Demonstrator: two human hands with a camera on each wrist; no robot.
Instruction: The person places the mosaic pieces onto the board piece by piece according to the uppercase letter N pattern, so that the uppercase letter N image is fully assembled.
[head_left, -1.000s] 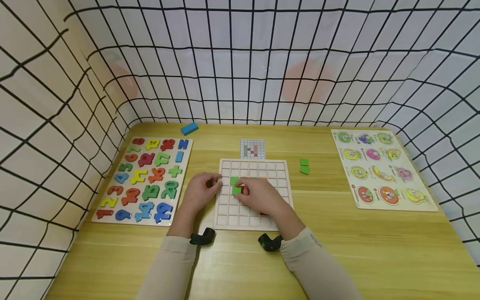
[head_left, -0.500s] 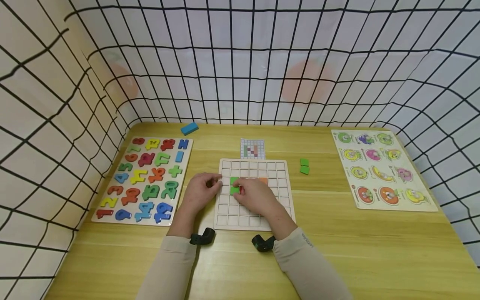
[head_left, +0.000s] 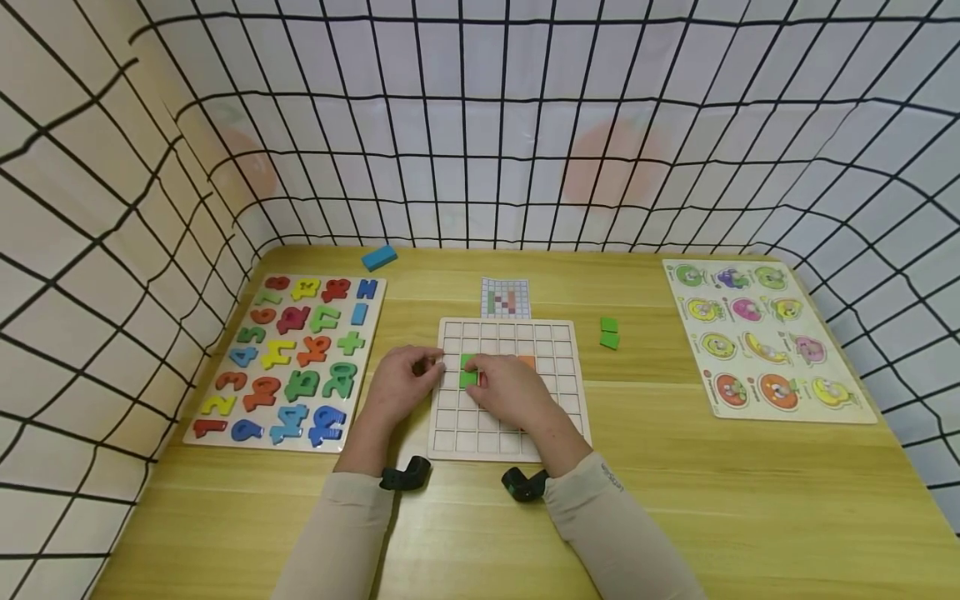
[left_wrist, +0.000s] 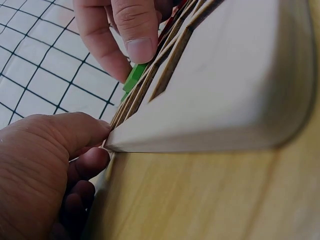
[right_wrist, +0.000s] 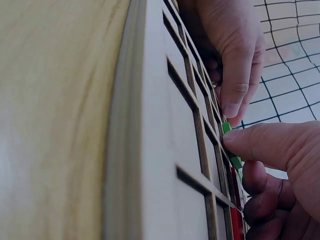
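A white wooden grid board (head_left: 465, 421) lies in front of me. My left hand (head_left: 401, 385) is at its left edge, and the left wrist view shows the thumb on the edge with curled fingers beside it. My right hand (head_left: 513, 392) reaches over the board and pinches a green square tile (head_left: 468, 380) between thumb and fingers. That tile lies directly below another green tile (head_left: 467, 361). An orange tile (head_left: 528, 362) shows past the right hand's knuckles. Red tiles (right_wrist: 236, 220) appear in the right wrist view, while in the head view the hand hides them.
A small pattern card (head_left: 505, 298) lies behind the board. Two loose green tiles (head_left: 609, 332) are to its right. A number puzzle (head_left: 300, 358) stands left, a fruit puzzle (head_left: 765, 342) right. A blue block (head_left: 378, 257) lies at the back, near the black netting (head_left: 465, 158).
The right hand has shifted slightly left, and the lower green tile has moved up and left, squarely under the upper one. Red tiles visible earlier are now covered. The left hand stays put.
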